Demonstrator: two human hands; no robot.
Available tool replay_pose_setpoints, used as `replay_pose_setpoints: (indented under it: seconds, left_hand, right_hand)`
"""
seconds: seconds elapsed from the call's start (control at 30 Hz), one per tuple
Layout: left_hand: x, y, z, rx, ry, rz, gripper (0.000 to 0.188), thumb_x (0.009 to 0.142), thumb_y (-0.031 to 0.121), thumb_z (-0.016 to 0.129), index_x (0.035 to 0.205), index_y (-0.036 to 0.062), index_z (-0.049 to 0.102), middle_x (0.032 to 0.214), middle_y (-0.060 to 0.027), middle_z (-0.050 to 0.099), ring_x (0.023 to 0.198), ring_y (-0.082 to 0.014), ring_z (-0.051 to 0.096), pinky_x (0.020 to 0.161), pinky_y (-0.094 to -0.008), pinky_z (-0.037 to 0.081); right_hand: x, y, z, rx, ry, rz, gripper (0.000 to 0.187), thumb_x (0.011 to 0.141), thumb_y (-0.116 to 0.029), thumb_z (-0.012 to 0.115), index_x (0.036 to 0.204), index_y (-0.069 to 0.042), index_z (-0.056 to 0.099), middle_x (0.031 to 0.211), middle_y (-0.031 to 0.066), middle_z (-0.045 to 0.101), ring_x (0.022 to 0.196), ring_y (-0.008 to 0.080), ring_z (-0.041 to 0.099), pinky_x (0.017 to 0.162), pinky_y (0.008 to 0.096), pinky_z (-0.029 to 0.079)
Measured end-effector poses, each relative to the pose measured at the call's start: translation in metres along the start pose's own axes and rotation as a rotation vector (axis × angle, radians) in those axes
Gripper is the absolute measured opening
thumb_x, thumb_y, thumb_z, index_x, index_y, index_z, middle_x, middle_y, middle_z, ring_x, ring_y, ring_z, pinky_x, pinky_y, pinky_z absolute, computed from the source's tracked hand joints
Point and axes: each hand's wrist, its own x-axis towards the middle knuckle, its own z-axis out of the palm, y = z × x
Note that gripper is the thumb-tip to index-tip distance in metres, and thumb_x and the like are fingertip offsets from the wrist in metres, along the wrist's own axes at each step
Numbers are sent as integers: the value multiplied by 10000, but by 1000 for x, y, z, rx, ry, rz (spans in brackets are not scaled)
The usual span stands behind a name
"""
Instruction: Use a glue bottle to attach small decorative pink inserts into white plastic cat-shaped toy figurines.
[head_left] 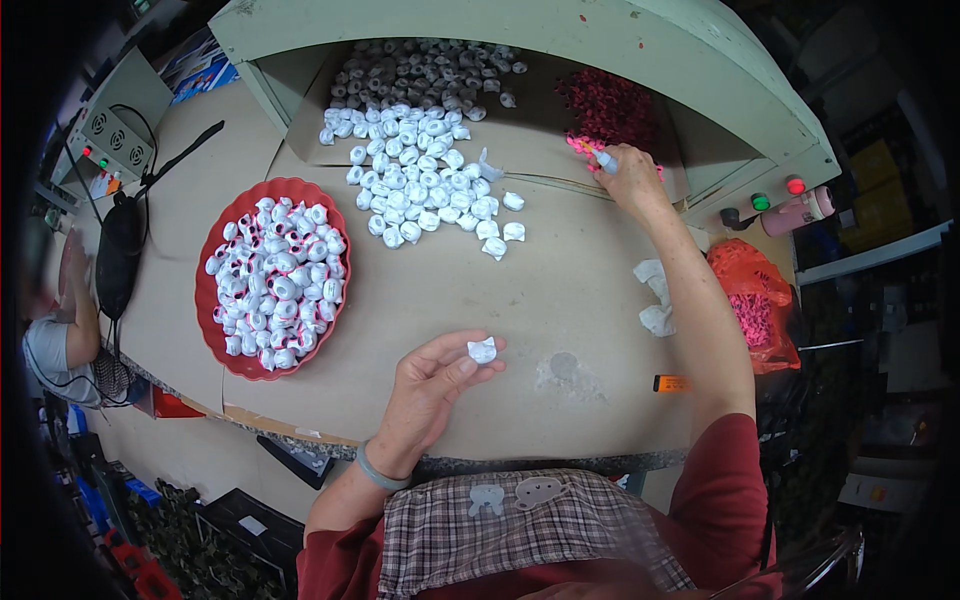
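Observation:
Between thumb and fingers of my left hand (432,385) sits a small white cat-head-shaped piece (482,350), held above the table's near part. My right hand (632,178) is stretched far forward at the mouth of the pale green cabinet. It grips a small whitish tube with an orange tip (603,160), which points at some bright pink pieces (580,146). Behind these, a heap of dark pink pieces (606,105) lies in the cabinet's shade. Many white pieces (410,185) of the same kind are spread left of my right hand, running back under the cabinet.
A red scalloped bowl (203,285) on the left holds white pieces with pink parts. An orange bag (775,335) of pink pieces, crumpled tissue (655,300), an orange-and-black box (671,383) and a pink bottle (800,211) are on the right. Another person (62,340) sits at far left.

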Motion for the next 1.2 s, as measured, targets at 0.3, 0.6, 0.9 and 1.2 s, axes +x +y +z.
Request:
replay_pose_setpoints:
  seconds: [0.3,0.6,0.9,1.2]
  left_hand:
    - [-2,-1,2,5,2,1,284,917,21,548,1197,-31,561,1143,-201,625,988,-222,647,876,-288,534]
    - [-3,-3,-1,14,-15,-1,294,920,32,550,1209,-18,560,1154,-190,625,1004,-231,640,891,-304,519]
    - [-4,-5,2,12,8,-7,291,916,15,544,1203,-31,557,1143,-202,624,976,-222,649,877,-289,530]
    - [-4,-6,4,10,23,-9,296,916,15,546,1209,-31,550,1148,-205,621,968,-218,651,866,-283,535]
  right_hand:
    - [4,-9,-1,-94,-44,63,221,797,-164,671,954,-8,664,847,198,669,840,366,649,771,427,509]
    - [-39,-21,-18,998,-293,355,113,881,-163,612,922,-59,627,787,55,649,664,105,586,562,242,428]
    - [-93,-62,-22,1334,-397,414,100,889,-137,603,939,-51,611,848,81,654,666,114,603,604,248,472]
    - [-126,-79,-12,1343,-310,294,99,873,-25,599,960,10,631,850,75,645,711,120,598,639,254,487]
